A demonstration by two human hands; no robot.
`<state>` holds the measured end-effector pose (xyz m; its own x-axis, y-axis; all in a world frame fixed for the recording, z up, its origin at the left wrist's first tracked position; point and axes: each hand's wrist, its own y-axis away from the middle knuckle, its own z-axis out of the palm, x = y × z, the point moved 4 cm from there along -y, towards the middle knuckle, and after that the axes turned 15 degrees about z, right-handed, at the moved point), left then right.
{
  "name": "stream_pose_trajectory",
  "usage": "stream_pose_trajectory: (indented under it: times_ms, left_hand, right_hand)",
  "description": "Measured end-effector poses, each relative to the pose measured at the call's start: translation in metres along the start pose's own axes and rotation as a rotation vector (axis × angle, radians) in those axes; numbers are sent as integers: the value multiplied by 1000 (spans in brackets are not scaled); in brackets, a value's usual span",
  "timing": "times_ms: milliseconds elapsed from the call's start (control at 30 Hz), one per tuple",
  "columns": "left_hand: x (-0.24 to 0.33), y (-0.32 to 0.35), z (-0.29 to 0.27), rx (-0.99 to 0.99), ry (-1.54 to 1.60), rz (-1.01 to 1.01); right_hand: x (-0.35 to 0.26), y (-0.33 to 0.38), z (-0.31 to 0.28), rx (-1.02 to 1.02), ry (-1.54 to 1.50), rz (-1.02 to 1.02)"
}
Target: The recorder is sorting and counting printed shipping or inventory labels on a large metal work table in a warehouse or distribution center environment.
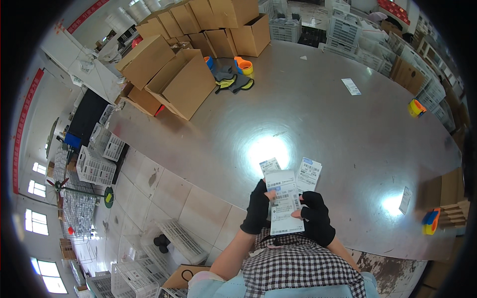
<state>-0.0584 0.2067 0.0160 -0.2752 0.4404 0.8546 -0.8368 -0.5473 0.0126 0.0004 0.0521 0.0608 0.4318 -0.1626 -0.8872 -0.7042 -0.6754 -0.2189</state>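
We hold the top label slip (284, 202) between both gloved hands — left hand (258, 207) and right hand (315, 214) pinching its sides — at the table's (348, 129) near edge, its long axis pointing away from us.

Your left hand (258, 207) and right hand (316, 218), both in black fingerless gloves, held a long printed label (284, 203) upright between them at the near edge of the metal worktop (318, 114). Two more labels (309, 174) fanned out just behind it. Open cardboard boxes (174, 79) lay on their sides at the far left of the worktop, with a pair of dark gloves (233, 82) near them. A yellow tape dispenser (416, 107) stood well apart at the right. White plastic crates (99, 156) sat on the floor to your left.
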Motion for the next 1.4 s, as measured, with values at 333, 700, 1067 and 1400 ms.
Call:
stream_pose_trajectory:
  times_ms: [333, 700, 1067, 1400]
  left_hand:
    - [10, -6, -3, 111, -20, 54]
    - [12, 2, -4, 33, -402, 58]
    - [7, 8, -1, -166, -115, -103]
    - [17, -1, -4, -286, 15, -152]
  right_hand:
    - [-7, 2, 0, -149, -19, -9]
    - [2, -7, -7, -25, -143, 70]
    - [23, -12, 9, -203, -650, 712]
    - [15, -3, 1, -348, -253, 489]
